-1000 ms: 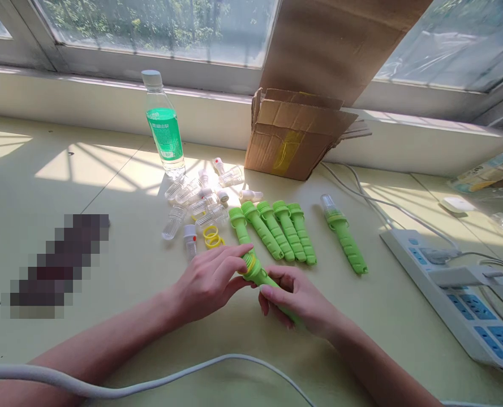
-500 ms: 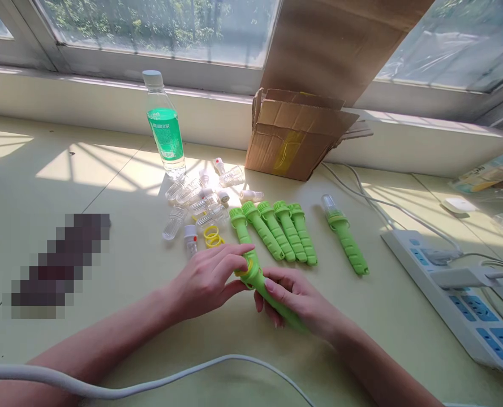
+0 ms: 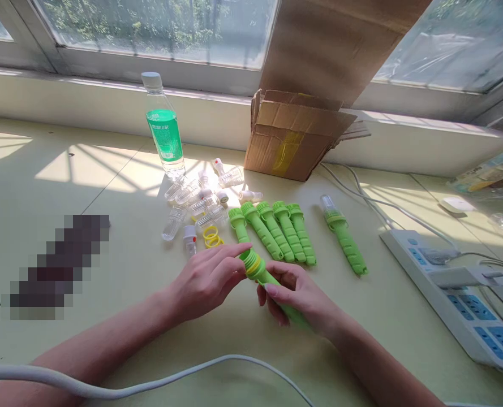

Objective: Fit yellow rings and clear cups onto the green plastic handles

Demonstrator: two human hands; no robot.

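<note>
Our right hand [image 3: 300,294] is gripping a green handle [image 3: 269,278], yellow ring [image 3: 255,264] round its neck, low mid-table; our left hand [image 3: 211,280] is curling at the threaded mouth, we're not able to tell if pinching. Five more handles [image 3: 270,232] are lying just beyond, our left hand hiding one's lower end. Clear caps [image 3: 175,222] are cluttering beyond it; a power strip [image 3: 416,271] is sitting right. Bottle [image 3: 165,135] is holding clear liquid; we're not seeing into the carton [image 3: 296,138]. Sun is striping the pale table [image 3: 132,254].
</note>
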